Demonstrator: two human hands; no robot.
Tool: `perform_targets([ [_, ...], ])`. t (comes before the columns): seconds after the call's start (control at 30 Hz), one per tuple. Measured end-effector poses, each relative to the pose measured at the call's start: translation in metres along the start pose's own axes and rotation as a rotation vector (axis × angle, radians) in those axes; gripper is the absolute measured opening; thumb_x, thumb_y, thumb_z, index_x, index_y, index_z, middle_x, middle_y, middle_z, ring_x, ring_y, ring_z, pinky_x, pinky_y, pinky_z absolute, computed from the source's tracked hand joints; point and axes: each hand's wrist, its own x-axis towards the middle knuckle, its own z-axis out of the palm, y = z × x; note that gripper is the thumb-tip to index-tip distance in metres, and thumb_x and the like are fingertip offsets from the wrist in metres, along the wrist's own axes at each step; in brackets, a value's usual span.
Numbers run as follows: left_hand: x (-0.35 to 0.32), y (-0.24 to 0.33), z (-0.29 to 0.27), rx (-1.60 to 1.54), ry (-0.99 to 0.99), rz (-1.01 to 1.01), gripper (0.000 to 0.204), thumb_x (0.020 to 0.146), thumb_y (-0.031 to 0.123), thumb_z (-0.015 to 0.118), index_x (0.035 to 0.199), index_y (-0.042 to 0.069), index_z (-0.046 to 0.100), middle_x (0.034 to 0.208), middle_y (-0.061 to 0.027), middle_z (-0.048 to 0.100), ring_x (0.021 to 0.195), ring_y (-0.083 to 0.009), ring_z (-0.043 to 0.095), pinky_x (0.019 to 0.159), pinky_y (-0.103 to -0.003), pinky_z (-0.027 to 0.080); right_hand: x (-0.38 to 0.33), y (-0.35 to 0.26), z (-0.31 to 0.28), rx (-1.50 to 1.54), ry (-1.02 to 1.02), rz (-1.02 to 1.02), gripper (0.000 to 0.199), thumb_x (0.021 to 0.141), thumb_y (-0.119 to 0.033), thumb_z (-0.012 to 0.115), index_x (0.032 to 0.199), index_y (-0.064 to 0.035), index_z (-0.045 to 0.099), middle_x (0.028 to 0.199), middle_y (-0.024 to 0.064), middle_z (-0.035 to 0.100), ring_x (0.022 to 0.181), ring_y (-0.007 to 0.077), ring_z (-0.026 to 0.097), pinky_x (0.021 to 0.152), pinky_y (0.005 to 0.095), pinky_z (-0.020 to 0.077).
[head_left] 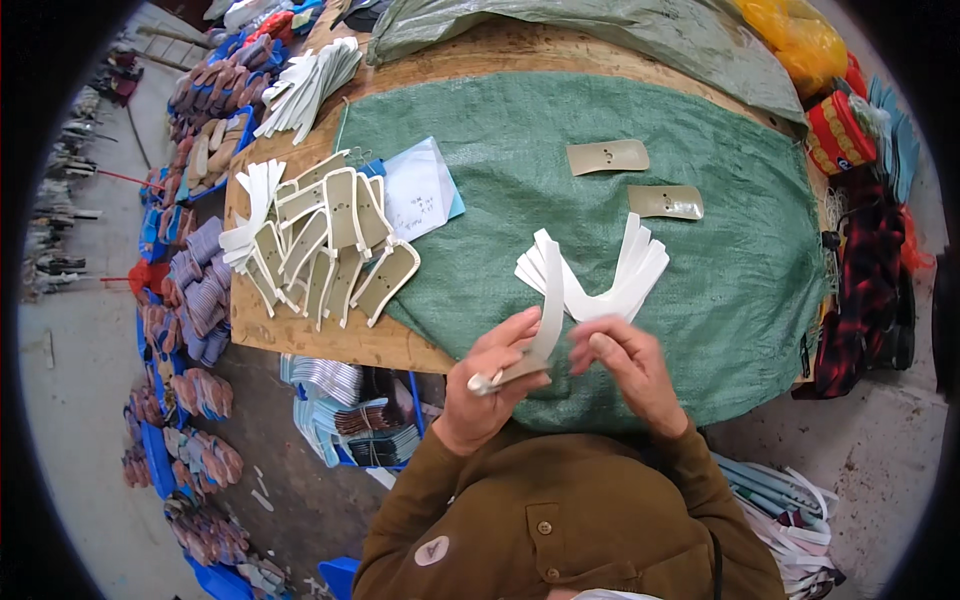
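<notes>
Left hand (476, 408): grasps smooth beige piece (524, 367)
White strip (552, 305): flat, bowed; long axis pointing away from body
Right hand (635, 368): blurred; cannot tell its grip

In your left hand (485, 385) you have one beige piece (527, 367) and one white strip (552, 300). On one green sheet (500, 200) lie two bare beige pieces (666, 202) and one spread bunch of white strips (632, 275). To your left you have at least eight white-edged pieces (341, 210), overlapping too much for an exact count, two more strip bunches (310, 85) and one white paper (415, 190).
</notes>
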Motion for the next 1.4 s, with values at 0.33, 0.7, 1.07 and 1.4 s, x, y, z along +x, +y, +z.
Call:
perform_targets([
  [0.33,-0.024,-0.007,-0.009,0.136,-0.095,-0.284,0.027,0.088,-0.001,0.060,0.105,0.006,0.041,0.145,-0.0363,0.032,0.127,-0.0495,0.047,0.096,-0.049,0.051,0.017,0.001,0.029,-0.212,0.067,-0.146,0.018,0.096,-0.012,0.059,0.097,0.0022,0.069,0.079,0.0051,0.066,0.072,0.0101,0.058,0.064,0.0263,0.0459],
  [0.7,-0.021,-0.029,0.006,0.440,-0.041,0.076,0.027,0.092,0.002,0.060,0.102,0.005,0.034,0.136,-0.0408,0.042,0.114,-0.0489,0.059,0.088,-0.047,0.055,0.013,0.001,0.049,-0.521,0.270,-0.354,0.014,0.095,-0.010,0.059,0.099,-0.0004,0.069,0.076,0.0141,0.065,0.060,0.0246,0.062,0.055,0.0323,0.0466],
  [1.07,-0.011,-0.027,0.014,0.551,-0.028,0.125,0.031,0.079,-0.006,0.063,0.098,0.002,0.040,0.128,-0.0277,0.055,0.103,-0.0421,0.063,0.082,-0.043,0.055,0.003,-0.009,0.044,-0.315,0.261,-0.249,0.021,0.097,-0.010,0.054,0.105,0.0028,0.069,0.086,0.0107,0.072,0.072,0.0104,0.063,0.064,0.0259,0.0488],
  [1.4,-0.007,-0.025,0.014,0.643,-0.073,0.031,0.028,0.077,-0.007,0.060,0.100,0.002,0.048,0.106,-0.0182,0.063,0.091,-0.0378,0.063,0.074,-0.042,0.054,-0.007,-0.033,0.039,-0.085,0.251,-0.159,0.027,0.100,-0.012,0.047,0.111,0.0056,0.066,0.101,0.0113,0.072,0.084,0.0137,0.065,0.082,0.0287,0.0514],
])
